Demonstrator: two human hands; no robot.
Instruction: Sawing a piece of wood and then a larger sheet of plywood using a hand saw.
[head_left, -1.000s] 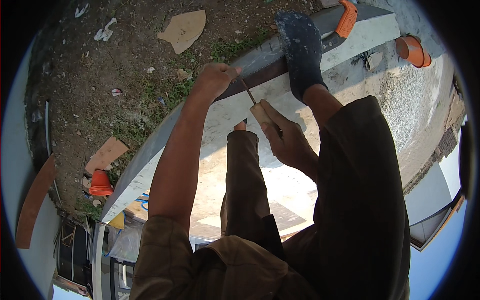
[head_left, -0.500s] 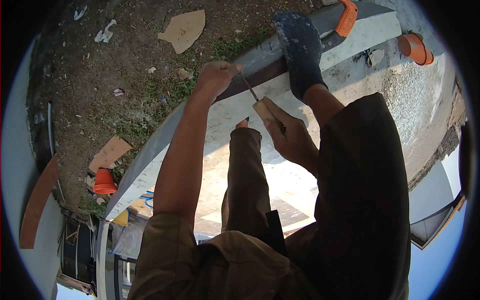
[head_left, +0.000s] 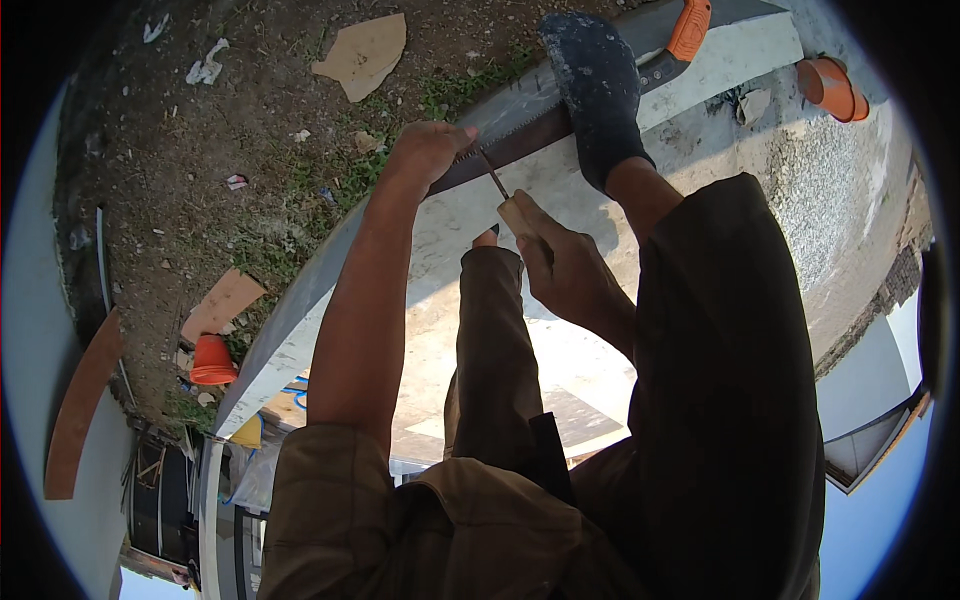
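A handsaw lies along the raised concrete edge, its dark toothed blade (head_left: 525, 138) running left from an orange handle (head_left: 689, 30). My foot in a dark, dusty sock (head_left: 597, 95) presses on the blade near that handle. At the blade's far end my left hand (head_left: 425, 152) is closed on it, fingertips by the teeth; its grip is partly hidden. My right hand (head_left: 570, 265) wraps around the pale wooden handle (head_left: 515, 213) of a file. The thin metal shaft (head_left: 494, 175) of the file slants up to the saw teeth, close to my left fingers.
An orange pot (head_left: 832, 90) stands at the right, another orange pot (head_left: 212, 360) at the left. Broken board pieces (head_left: 362, 55) and scraps lie on the dirt. The concrete ledge (head_left: 720, 75) drops to the soil on its far side. My other leg (head_left: 492, 350) extends below my hands.
My right hand and the file have shifted slightly left along the saw teeth. My left hand stays at the blade's end, its fingers a little farther from the file tip.
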